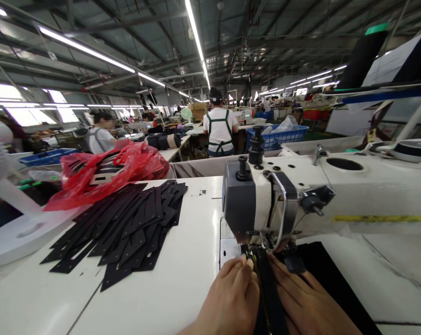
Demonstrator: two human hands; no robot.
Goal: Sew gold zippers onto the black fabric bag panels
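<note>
Beneath the head of a white and grey sewing machine (259,204), a black zipper with gold-coloured teeth (265,312) runs toward me. My left hand (231,291) is closed at its left edge, fingertips pinched close to the needle area. My right hand (303,295) rests on the black fabric (330,274) to the right of the zipper, its fingers stretched out toward the machine's foot. The needle and the fabric under it are mostly hidden by the machine head and my fingers.
Left on the white table (192,232) lies a heap of black strips (136,228) with small holes. Behind it slumps a red plastic bag (126,163). A white fan (18,209) stands far left. Thread cones (364,56) rise at right. Other people work beyond.
</note>
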